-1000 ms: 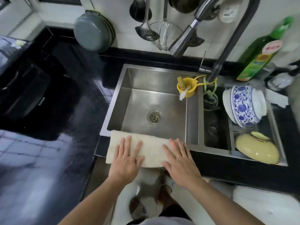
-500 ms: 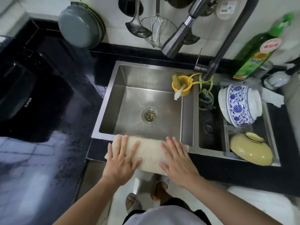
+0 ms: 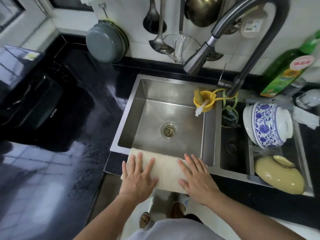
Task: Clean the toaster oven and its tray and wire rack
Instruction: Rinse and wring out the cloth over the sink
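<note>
Both hands, left hand [image 3: 138,179] and right hand [image 3: 199,181], press flat with fingers straight on the cream cloth [image 3: 166,168] draped over the sink [image 3: 124,116] front rim, toaster oven [image 3: 32,104] well apart on the desk [image 3: 90,139]; risk: wet cloth slides off the edge if pressure lifts.

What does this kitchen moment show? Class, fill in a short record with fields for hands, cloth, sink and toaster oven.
Left hand: left hand flat on the cloth
Right hand: right hand flat on the cloth
Cloth: cream, draped over the sink's front edge
Sink: sink basin holds no dishes; no water seen running
Toaster oven: toaster oven black, on the counter to the left, untouched
</note>
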